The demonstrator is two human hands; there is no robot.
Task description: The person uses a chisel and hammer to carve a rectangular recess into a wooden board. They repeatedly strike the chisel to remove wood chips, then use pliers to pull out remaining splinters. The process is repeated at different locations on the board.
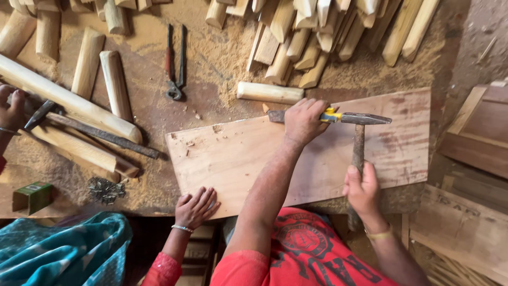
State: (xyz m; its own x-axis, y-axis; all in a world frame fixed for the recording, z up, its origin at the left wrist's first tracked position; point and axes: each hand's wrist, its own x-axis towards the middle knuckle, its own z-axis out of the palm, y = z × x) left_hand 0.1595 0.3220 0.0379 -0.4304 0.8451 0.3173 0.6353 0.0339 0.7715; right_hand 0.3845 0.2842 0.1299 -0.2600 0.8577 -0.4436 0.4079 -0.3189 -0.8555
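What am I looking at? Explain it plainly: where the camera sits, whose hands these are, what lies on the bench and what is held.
One camera, worn on a person's head, looks down at a sawdust-strewn workbench. There is no machine, only bare hands. The wearer's left hand grips a yellow-handled chisel lying on a flat wooden board. The right hand holds a hammer, its head at the chisel's end. Another person's hand rests on the board's near edge, and a further hand shows at far left. Rounded wooden sticks, pincers, nails and a small green box lie around.
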